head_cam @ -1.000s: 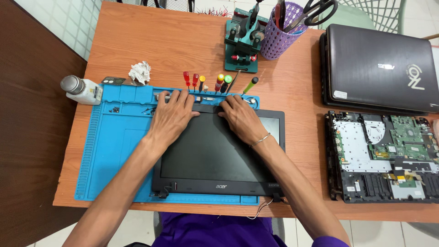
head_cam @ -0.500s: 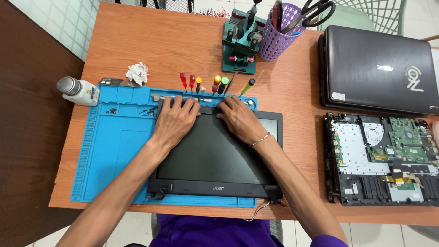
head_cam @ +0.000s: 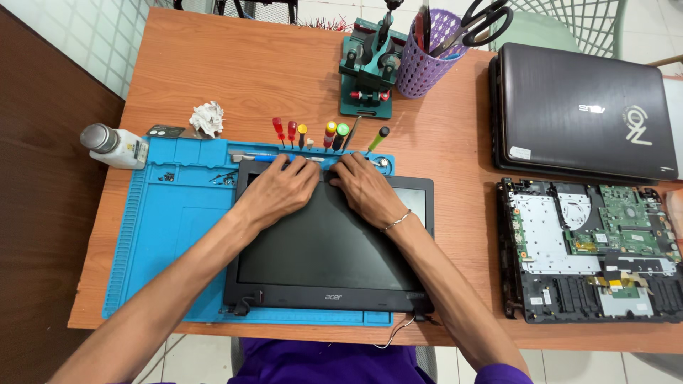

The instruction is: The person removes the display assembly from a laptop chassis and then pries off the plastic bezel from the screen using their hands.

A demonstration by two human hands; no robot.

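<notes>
Two hands work the far edge of a detached laptop screen assembly (head_cam: 327, 249), which lies flat, glass up, on a blue silicone work mat (head_cam: 171, 235) at the near side of a wooden table (head_cam: 235, 71).

Left hand (head_cam: 281, 190): palm down on the top bezel, fingers close together and curled over the far edge. Right hand (head_cam: 363, 186): same posture just beside it, fingertips on the edge, a thin bracelet at the wrist. Whether the fingertips have got under the bezel, I cannot tell.

Progress, as judged: the screen is already separated from its base; the opened laptop chassis (head_cam: 590, 249) with bare circuit board sits well apart to the right, below a closed dark laptop (head_cam: 583, 114). Hinges and a loose cable show at the near corners of the screen. The bezel looks seated all round, so removing it is barely begun, if at all.

Tools standing by: a row of small screwdrivers (head_cam: 313, 134) along the mat's far edge, loose screws (head_cam: 167, 176) in a mat tray, a white bottle (head_cam: 114, 146) at left.

Change against the frame a second ago: both hands sit at nearly the same place on the top edge, drawn slightly closer together; the screen has not visibly shifted on the mat.
</notes>
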